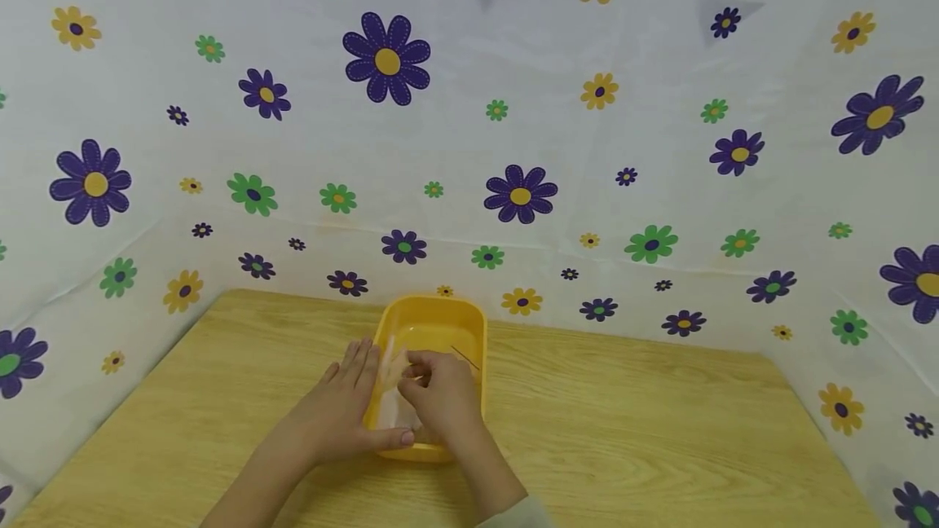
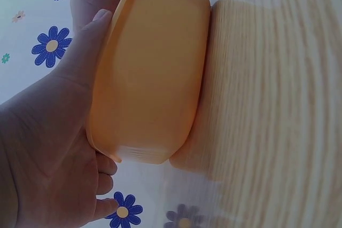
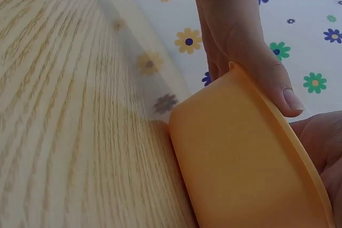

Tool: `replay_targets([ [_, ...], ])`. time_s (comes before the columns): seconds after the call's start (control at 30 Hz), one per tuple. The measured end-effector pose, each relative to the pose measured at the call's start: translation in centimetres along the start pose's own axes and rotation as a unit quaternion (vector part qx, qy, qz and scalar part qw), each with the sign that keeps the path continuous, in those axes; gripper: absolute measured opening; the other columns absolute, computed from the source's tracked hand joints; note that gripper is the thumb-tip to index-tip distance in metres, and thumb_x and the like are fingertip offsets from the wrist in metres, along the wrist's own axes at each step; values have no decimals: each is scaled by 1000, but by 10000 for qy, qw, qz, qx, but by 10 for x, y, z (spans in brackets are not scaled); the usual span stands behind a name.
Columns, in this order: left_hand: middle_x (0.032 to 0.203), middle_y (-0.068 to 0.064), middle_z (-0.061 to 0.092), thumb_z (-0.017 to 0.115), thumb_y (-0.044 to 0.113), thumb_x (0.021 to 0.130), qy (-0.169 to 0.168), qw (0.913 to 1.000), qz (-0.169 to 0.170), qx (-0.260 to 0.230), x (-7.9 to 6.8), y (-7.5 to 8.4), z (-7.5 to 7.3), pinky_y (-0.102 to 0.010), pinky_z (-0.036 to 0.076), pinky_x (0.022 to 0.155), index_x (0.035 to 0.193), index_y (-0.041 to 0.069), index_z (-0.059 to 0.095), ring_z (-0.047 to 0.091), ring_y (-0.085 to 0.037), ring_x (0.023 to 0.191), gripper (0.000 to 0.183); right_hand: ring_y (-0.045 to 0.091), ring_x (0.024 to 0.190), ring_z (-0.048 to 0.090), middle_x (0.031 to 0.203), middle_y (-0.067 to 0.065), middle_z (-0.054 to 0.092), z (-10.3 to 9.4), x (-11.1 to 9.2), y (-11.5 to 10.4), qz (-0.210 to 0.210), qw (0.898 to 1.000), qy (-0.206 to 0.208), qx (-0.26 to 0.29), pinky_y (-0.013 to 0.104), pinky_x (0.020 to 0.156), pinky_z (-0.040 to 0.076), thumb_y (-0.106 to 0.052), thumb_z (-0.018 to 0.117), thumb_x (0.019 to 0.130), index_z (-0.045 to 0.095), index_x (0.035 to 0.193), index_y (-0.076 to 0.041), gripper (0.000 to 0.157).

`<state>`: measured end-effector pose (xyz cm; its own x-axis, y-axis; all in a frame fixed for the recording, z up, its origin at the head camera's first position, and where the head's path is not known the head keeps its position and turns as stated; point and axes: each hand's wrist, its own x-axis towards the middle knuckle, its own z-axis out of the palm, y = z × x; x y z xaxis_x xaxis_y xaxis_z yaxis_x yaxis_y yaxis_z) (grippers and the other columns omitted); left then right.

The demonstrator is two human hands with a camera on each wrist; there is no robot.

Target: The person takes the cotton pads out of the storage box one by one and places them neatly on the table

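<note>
A yellow plastic box (image 1: 433,308) with a raised rim stands on the table. Inside it lies a pale, translucent plastic sheet or bag (image 1: 392,410); which of these, I cannot tell. My left hand (image 1: 341,410) lies along the box's left side with straight fingers, its thumb reaching over the near left corner. Within the box, my right hand (image 1: 443,393) has curled fingers and seems to pinch the translucent plastic; the exact contact is hard to make out. A thin dark stick-like piece (image 1: 465,357) slants near the right wall. Both wrist views show the box's outer walls, hiding its contents.
A wood-grain table (image 1: 623,422) spreads to both sides of the box. White cloth with printed flowers (image 1: 455,145) encloses the table at the back and sides. The box's far end stands close to the back cloth.
</note>
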<state>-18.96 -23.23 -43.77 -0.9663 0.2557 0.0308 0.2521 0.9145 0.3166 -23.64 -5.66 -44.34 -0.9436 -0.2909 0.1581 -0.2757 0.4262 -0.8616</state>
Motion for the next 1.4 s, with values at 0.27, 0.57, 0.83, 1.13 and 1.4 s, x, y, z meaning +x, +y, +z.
replay_targets([
  [0.27,164,-26,10,54,88,74,-87,9999,-116,-66,-1,0,1,-62,19,119,156,-7,16,8,-43,152,131,8,77,67,94,1,74,-15,-2,-6,240,9979,152,588,21,67,59,-5,68,92,73,115,-4,24],
  [0.57,164,-27,8,55,87,74,-68,9999,-112,-49,-1,-2,2,-62,19,119,156,-7,15,9,-45,151,131,18,86,71,102,12,73,-35,0,-1,524,9728,261,2239,28,75,61,-3,68,93,71,116,2,24],
  [0.83,163,-28,9,54,87,74,-116,9999,-95,-41,1,-2,4,-62,18,119,156,-8,15,9,-45,151,132,19,91,71,112,15,72,-52,-3,4,875,9461,249,3110,28,80,60,-5,67,94,68,122,0,28],
  [1.13,164,-26,7,54,88,73,-207,9995,-227,-31,2,-1,2,-59,16,121,156,-6,14,7,-43,152,133,17,100,70,113,7,73,-74,-3,15,1156,9459,529,2985,29,85,59,-12,68,95,70,117,-7,23],
  [1.4,165,-25,5,53,89,72,-283,9992,-279,-30,3,0,1,-59,15,121,157,-6,13,6,-43,152,134,20,101,70,115,9,72,-93,-1,22,1223,9333,818,3275,30,87,59,-10,67,96,68,121,-8,25],
])
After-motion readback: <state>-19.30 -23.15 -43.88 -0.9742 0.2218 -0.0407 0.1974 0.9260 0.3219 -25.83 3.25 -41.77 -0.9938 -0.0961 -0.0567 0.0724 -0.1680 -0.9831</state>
